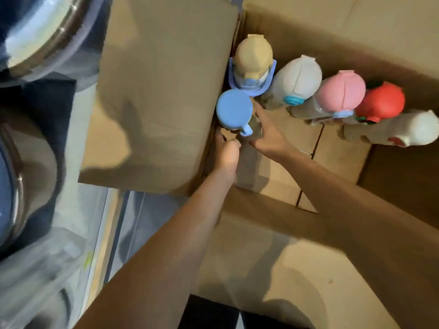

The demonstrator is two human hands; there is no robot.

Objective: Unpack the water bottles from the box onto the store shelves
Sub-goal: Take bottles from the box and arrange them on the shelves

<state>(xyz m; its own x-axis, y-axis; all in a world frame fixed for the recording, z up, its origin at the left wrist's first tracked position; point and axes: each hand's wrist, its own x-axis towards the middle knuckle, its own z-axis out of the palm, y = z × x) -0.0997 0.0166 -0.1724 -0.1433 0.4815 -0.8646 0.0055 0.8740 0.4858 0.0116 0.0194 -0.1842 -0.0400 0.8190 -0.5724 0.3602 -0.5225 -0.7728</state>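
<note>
I look down into an open cardboard box (337, 36). Several water bottles stand in a row along its far wall, with a beige lid (253, 57), a grey-white lid (298, 78), a pink lid (341, 91) and a red lid (382, 102). A white bottle (403, 130) lies tilted at the right end. In the box's left corner stands a clear bottle with a blue lid (234, 110). My left hand (226, 150) curls round its body from the left. My right hand (267, 136) grips it from the right, fingers reaching up along its side.
The box's left flap (161, 91) lies open and flat, and the near flap (285, 269) folds toward me. Steel pots with lids wrapped in clear plastic (35, 32) sit on shelving at the left. The box floor (285, 186) is bare cardboard.
</note>
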